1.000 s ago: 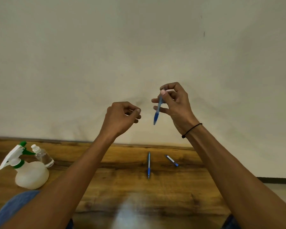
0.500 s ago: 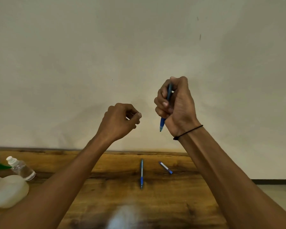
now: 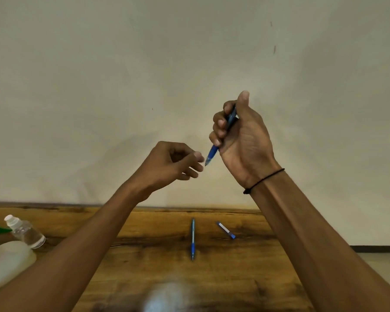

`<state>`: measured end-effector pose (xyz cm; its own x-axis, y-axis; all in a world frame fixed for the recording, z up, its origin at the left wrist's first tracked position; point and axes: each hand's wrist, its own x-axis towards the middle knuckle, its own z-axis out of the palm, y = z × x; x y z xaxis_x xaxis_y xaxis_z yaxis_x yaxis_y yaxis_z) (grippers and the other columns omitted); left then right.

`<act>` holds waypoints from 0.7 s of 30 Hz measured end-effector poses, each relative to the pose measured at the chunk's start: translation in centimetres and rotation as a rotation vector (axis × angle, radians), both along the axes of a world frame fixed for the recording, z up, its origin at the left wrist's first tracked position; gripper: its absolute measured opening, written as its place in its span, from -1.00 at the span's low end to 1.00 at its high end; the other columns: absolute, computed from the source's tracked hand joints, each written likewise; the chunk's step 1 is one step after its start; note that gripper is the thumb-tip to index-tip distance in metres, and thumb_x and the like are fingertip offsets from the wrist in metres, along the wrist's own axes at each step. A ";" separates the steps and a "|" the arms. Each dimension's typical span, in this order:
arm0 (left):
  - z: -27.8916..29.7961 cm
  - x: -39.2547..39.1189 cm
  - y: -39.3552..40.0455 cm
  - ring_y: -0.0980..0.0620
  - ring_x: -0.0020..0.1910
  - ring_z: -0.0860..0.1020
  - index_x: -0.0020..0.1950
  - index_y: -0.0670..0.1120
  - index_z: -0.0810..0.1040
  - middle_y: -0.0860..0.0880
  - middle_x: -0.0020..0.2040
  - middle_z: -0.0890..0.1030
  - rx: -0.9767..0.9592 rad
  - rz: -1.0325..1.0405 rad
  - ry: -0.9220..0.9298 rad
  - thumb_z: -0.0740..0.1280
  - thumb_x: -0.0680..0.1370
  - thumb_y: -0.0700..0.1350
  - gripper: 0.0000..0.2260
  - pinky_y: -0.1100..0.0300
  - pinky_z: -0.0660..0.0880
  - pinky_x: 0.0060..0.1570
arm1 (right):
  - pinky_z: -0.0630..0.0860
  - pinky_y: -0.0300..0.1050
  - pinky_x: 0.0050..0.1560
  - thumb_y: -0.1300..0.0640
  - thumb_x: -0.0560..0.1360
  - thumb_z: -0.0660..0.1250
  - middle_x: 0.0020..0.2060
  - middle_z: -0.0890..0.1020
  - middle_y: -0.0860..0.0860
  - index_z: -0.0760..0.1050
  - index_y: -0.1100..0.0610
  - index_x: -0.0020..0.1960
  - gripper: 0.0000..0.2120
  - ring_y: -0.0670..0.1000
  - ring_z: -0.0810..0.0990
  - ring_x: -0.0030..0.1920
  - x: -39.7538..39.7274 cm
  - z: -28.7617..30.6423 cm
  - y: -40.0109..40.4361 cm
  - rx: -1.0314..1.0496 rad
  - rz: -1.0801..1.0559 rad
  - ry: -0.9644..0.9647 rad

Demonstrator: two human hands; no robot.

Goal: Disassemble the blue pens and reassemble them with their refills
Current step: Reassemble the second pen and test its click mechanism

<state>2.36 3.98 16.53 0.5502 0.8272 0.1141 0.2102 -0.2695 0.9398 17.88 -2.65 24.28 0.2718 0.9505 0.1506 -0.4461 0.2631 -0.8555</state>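
My right hand (image 3: 241, 136) is raised in front of the wall, fist closed around a blue pen (image 3: 213, 152) whose tip slants down and to the left. My left hand (image 3: 173, 163) hovers just left of that tip, fingers loosely curled, thumb and forefinger almost at the tip; nothing shows between them. On the wooden table (image 3: 234, 273) lies a second blue pen (image 3: 192, 238), pointing toward me. To its right rests a short blue and white pen part (image 3: 226, 230).
At the table's left edge stand a white spray bottle (image 3: 7, 260) with a green trigger and a small clear bottle (image 3: 25, 231) lying tilted. A plain wall rises behind the table. Floor shows at the far right.
My right hand has turned so the pen slants toward the left hand. My left hand has moved right and loosened its fingers near the pen tip. The view has shifted slightly right.
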 end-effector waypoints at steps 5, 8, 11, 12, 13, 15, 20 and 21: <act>0.7 0.3 -1.5 -0.11 -0.01 0.77 0.07 -0.03 0.78 -0.14 -0.02 0.79 -0.173 -0.290 -0.158 0.43 0.58 0.05 -0.78 0.11 0.70 -0.06 | 0.31 -0.14 -0.37 -0.17 0.74 -0.01 -0.41 0.35 0.00 0.32 0.10 -0.13 -0.57 -0.01 0.33 -0.43 0.1 -0.2 0.0 0.014 -0.031 0.037; 0.5 0.8 -1.8 -0.11 -0.08 0.77 0.03 -0.07 0.78 -0.16 -0.08 0.78 -0.160 -0.221 -0.235 0.45 0.56 -0.02 -0.83 0.10 0.71 -0.07 | 0.24 -0.16 -0.42 -0.29 0.69 0.01 -0.45 0.27 -0.01 0.32 0.09 -0.20 -0.48 -0.04 0.26 -0.49 -0.2 -0.2 -0.3 -0.036 -0.013 0.083; 0.3 1.0 -1.9 -0.12 -0.09 0.77 0.03 -0.07 0.78 -0.15 -0.10 0.78 -0.128 -0.206 -0.233 0.47 0.54 -0.01 -0.81 0.09 0.71 -0.07 | 0.16 -0.17 -0.47 -0.35 0.66 0.06 -0.50 0.20 -0.03 0.27 0.10 -0.33 -0.40 -0.06 0.14 -0.52 -0.4 -0.2 -0.6 -0.107 0.008 0.110; 0.2 1.0 -2.0 -0.12 -0.09 0.77 0.04 -0.08 0.78 -0.14 -0.10 0.78 -0.122 -0.208 -0.230 0.47 0.54 0.00 -0.81 0.09 0.71 -0.07 | 0.14 -0.17 -0.48 -0.37 0.65 0.07 -0.52 0.18 -0.04 0.24 0.09 -0.35 -0.38 -0.06 0.13 -0.53 -0.4 -0.1 -0.7 -0.124 0.016 0.123; 0.1 1.1 -2.1 -0.11 -0.09 0.77 0.04 -0.08 0.78 -0.14 -0.10 0.79 -0.116 -0.209 -0.229 0.47 0.53 0.00 -0.80 0.11 0.71 -0.08 | 0.13 -0.17 -0.48 -0.38 0.63 0.08 -0.54 0.18 -0.04 0.22 0.09 -0.37 -0.37 -0.05 0.12 -0.52 -0.4 0.0 -0.8 -0.143 0.023 0.135; 0.0 1.1 -2.2 -0.11 -0.09 0.78 0.04 -0.09 0.78 -0.13 -0.10 0.79 -0.105 -0.198 -0.230 0.48 0.53 0.01 -0.79 0.13 0.71 -0.08 | 0.13 -0.16 -0.46 -0.42 0.60 0.09 -0.55 0.17 -0.03 0.17 0.09 -0.38 -0.35 -0.03 0.11 -0.48 -0.4 0.1 -1.0 -0.186 0.036 0.152; -0.2 1.2 -2.3 -0.09 -0.09 0.78 0.04 -0.09 0.77 -0.11 -0.10 0.79 -0.066 -0.201 -0.182 0.47 0.54 0.01 -0.79 0.09 0.72 -0.06 | 0.01 -0.14 -0.44 -0.45 0.57 0.09 -0.61 0.14 -0.05 0.08 0.07 -0.39 -0.33 -0.05 0.06 -0.53 -0.6 -0.2 -1.2 -0.258 0.046 0.165; -0.1 1.2 -2.3 -0.09 -0.08 0.78 0.05 -0.09 0.77 -0.10 -0.09 0.79 -0.067 -0.214 -0.166 0.47 0.54 0.02 -0.79 0.09 0.72 -0.05 | -0.02 -0.14 -0.44 -0.45 0.57 0.08 -0.61 0.14 -0.06 0.07 0.07 -0.39 -0.33 -0.06 0.05 -0.55 -0.6 -0.2 -1.2 -0.263 0.044 0.165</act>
